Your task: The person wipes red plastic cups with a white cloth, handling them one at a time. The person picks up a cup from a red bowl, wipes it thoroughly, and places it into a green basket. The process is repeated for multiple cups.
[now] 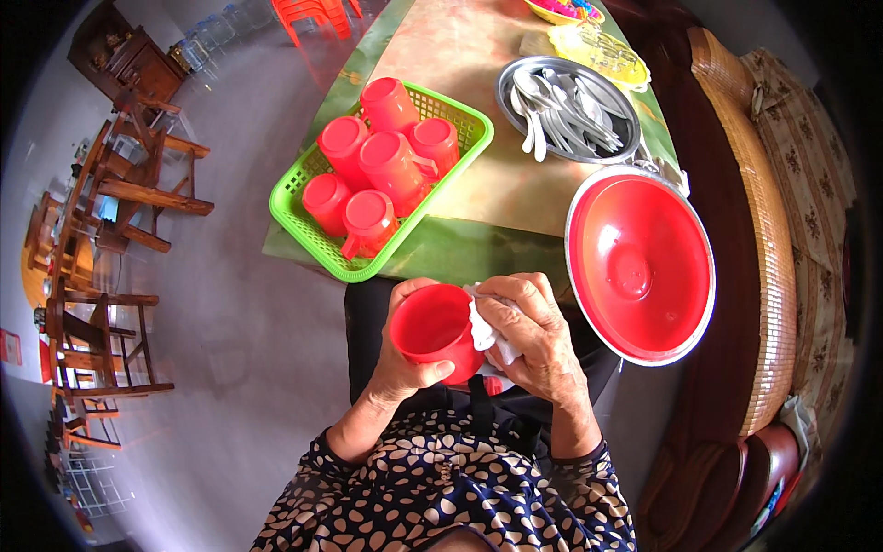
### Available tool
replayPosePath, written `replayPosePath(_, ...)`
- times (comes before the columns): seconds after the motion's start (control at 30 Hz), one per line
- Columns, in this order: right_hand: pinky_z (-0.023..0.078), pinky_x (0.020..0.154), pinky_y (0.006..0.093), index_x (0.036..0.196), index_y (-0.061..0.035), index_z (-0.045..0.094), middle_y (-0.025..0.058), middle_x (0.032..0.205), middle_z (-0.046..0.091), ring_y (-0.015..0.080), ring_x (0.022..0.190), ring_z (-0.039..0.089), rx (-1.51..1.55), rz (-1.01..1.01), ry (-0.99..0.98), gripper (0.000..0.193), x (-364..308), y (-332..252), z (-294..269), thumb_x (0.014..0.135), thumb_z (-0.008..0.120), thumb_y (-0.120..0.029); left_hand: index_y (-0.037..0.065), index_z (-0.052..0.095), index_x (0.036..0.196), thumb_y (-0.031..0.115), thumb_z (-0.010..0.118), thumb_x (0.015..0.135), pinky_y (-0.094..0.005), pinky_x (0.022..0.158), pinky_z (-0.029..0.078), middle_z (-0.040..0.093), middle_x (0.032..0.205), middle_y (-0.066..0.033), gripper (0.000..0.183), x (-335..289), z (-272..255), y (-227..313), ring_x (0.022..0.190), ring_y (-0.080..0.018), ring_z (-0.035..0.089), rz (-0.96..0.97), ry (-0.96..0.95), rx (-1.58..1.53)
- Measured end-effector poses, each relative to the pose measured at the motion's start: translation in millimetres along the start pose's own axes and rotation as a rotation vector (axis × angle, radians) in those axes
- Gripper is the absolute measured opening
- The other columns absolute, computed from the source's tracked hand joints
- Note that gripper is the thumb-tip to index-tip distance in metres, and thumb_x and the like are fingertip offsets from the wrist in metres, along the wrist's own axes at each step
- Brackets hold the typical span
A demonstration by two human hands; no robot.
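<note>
My left hand is wrapped round a red plastic mug, its mouth tilted up toward me above my lap. In my right hand a crumpled white cloth is pressed against the mug's right side. Just beyond, on the table corner, a green plastic basket holds several red mugs turned upside down. To the right of my hands sits a large red basin with a pale rim, standing partly past the table's edge. The inside of the held mug looks bare.
A metal bowl full of white and metal spoons stands behind the basin. Farther back is a yellow basket. A wooden bench with a woven mat runs along the right; wooden chairs stand on the left.
</note>
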State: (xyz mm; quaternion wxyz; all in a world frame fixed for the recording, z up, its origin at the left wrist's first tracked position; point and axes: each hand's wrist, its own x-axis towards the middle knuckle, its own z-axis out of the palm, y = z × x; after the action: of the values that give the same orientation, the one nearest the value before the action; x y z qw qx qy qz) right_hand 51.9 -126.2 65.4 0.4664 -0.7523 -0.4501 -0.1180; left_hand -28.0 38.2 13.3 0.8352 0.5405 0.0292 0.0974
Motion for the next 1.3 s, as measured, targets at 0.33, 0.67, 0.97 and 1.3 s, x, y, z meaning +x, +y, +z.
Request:
replayPosePath(0.33, 0.048, 0.078, 0.0344, 0.095, -0.0022, 0.063, 0.0126, 0.099, 0.06, 0.0282, 0.09, 0.06, 0.603, 0.178, 0.029, 0.027, -18, 15, -3, 0.068, 0.065, -0.001, 0.005, 0.034, 0.125, 0.027, 0.086, 0.058, -0.0359, 0.099, 0.042, 0.053, 0.12, -0.0098, 0.088, 0, 1, -5, 0.113, -0.0203, 0.053, -0.029, -0.072, -0.122)
replayPosePath(0.67, 0.05, 0.076, 0.0348, 0.098, -0.0003, 0.061, 0.0149, 0.095, 0.061, 0.0285, 0.089, 0.061, 0.498, 0.243, 0.066, 0.03, -23, 14, 4, 0.068, 0.065, 0.0, 0.004, 0.03, 0.134, 0.02, 0.085, 0.062, -0.0359, 0.1, 0.042, 0.052, 0.124, -0.0107, 0.093, 0, 9, 3, 0.115, -0.0203, 0.052, -0.04, 0.056, 0.039)
replayPosePath(0.97, 0.049, 0.085, 0.0377, 0.105, 0.0024, 0.066, 0.0167, 0.113, 0.06, 0.0256, 0.098, 0.06, 0.822, 0.366, 0.251, 0.027, -21, 6, 4, 0.081, 0.067, -0.01, 0.006, 0.035, 0.13, 0.034, 0.084, 0.065, -0.0385, 0.098, 0.045, 0.052, 0.122, -0.0113, 0.086, -2, 7, -1, 0.113, -0.024, 0.053, -0.064, 0.077, -0.308)
replayPosePath(1.3, 0.042, 0.093, 0.0397, 0.11, -0.0017, 0.063, 0.0141, 0.112, 0.059, 0.0302, 0.106, 0.053, 0.594, 0.076, 0.144, 0.027, -19, 10, 28, 0.085, 0.063, -0.011, 0.005, 0.037, 0.128, 0.045, 0.078, 0.068, -0.0378, 0.099, 0.043, 0.053, 0.122, -0.0128, 0.083, 0, 13, -3, 0.114, -0.0229, 0.052, -0.044, 0.045, -0.332)
